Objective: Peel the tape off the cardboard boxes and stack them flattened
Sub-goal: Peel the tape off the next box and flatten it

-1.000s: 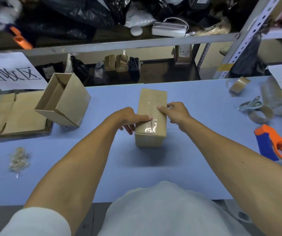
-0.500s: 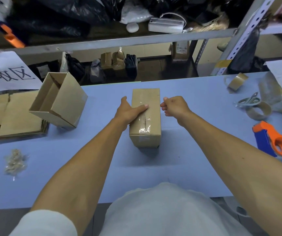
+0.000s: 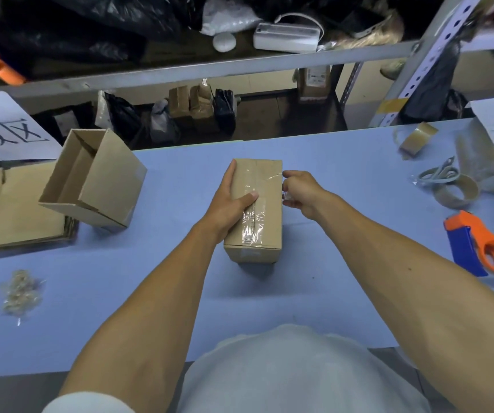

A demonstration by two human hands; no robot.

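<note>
A sealed brown cardboard box (image 3: pixel 266 204) lies on the blue table (image 3: pixel 344 263), middle of the view. Clear tape (image 3: pixel 253 222) runs along its top seam. My left hand (image 3: pixel 229 204) lies on the box's left side, thumb pressed on the taped seam. My right hand (image 3: pixel 301 189) is closed at the box's right edge, pinching a strip of clear tape that stretches from the top of the box. An open empty box (image 3: pixel 93 178) lies on its side at the left, resting on a pile of flattened cardboard (image 3: pixel 16 210).
A crumpled wad of used tape (image 3: pixel 19 293) lies at the near left. At the right are an orange and blue tape dispenser (image 3: pixel 484 245), tape rolls (image 3: pixel 456 192), scissors (image 3: pixel 438 174) and a plastic bag. A metal shelf rack with bags and parcels stands behind the table.
My left hand shifted from the tape seam to grip the box's left side. My right hand closed on the tape and pulled it off to the right.
</note>
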